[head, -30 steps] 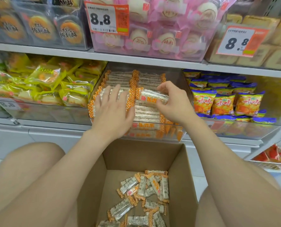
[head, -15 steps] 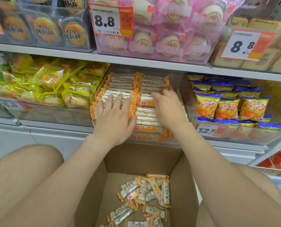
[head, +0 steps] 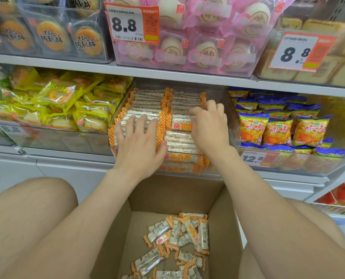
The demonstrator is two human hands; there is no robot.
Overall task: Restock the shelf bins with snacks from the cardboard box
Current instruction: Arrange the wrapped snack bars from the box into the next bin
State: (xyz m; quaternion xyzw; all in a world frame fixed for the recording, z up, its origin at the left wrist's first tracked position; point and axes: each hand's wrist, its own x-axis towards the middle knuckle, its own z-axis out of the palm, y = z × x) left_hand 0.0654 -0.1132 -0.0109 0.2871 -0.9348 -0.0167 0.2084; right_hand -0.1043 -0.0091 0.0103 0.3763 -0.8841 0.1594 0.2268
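Left hand [head: 139, 141] is lying flat, fingers straight and spread, pressing on the left column of wrapped rice bars [head: 147, 101] inside the clear bin [head: 230, 109]. Right hand [head: 208, 129] is reaching over the bin's right column, fingers curling down; blur is hiding whether it is gripping a bar. Cardboard box [head: 167, 194] is sitting open just below the bin, loose bars [head: 179, 236] lying on its floor.

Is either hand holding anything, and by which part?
Left hand lies flat on the left row of rice bars, holding nothing. Right hand curls over the right row; its fingertips are blurred, so a hold cannot be told.
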